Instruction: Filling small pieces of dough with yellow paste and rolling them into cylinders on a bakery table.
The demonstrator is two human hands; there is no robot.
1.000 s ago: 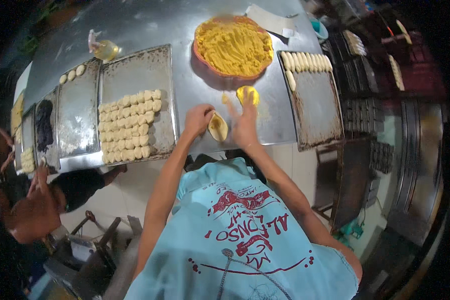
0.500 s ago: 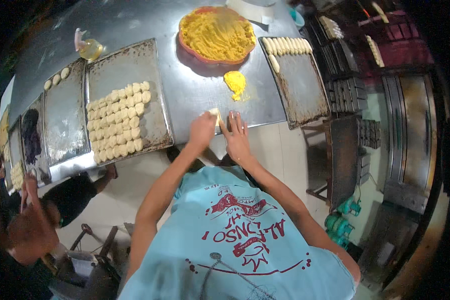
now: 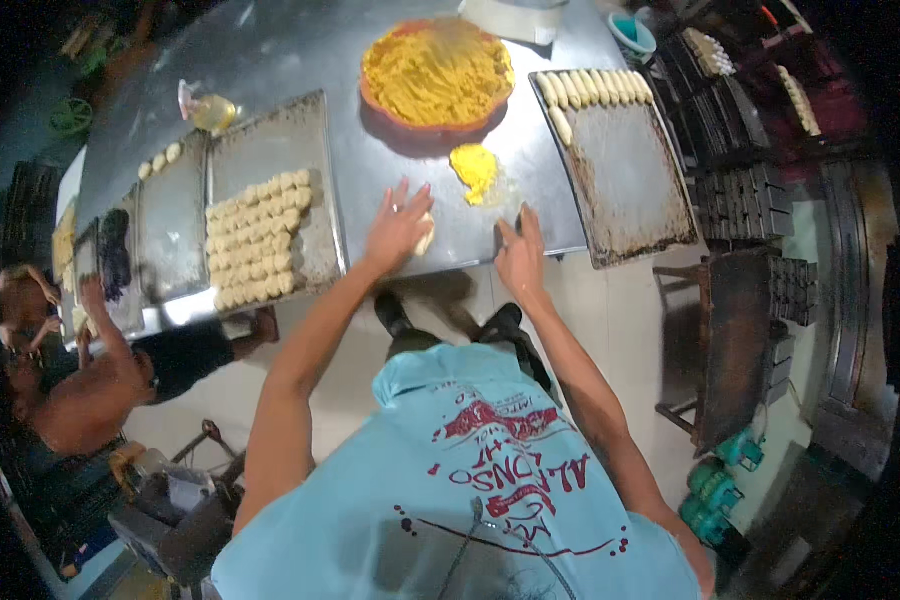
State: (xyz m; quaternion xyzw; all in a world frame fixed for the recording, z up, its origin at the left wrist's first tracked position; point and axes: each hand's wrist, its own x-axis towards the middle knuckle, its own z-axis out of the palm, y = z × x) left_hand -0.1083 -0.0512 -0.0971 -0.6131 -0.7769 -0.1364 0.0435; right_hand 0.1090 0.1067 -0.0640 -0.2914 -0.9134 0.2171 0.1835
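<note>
My left hand (image 3: pixel 398 228) lies palm down with its fingers spread, over a small piece of pale dough (image 3: pixel 426 236) at the table's near edge. Most of that dough is covered by the hand; only its right side shows. To the right, my right hand (image 3: pixel 520 255) has its fingers apart, tips at the metal tabletop, and holds nothing that I can see. Beyond both hands sits a lump of yellow filling (image 3: pixel 473 170), with a thin smear beside it. Behind it stands an orange scalloped bowl (image 3: pixel 410 124) heaped with more yellow filling.
On the right, a baking tray (image 3: pixel 630 190) carries a row of finger-shaped dough rolls (image 3: pixel 600 88). Left of me, another tray (image 3: pixel 270 130) holds rows of dough balls (image 3: pixel 260 240). A spray bottle (image 3: pixel 208 110) stands behind it. A co-worker (image 3: pixel 90 390) is at the far left.
My hands were close together on the dough piece and have parted. The left now lies flat over dough, and the right has shifted right, off the dough. The view has shifted slightly.
</note>
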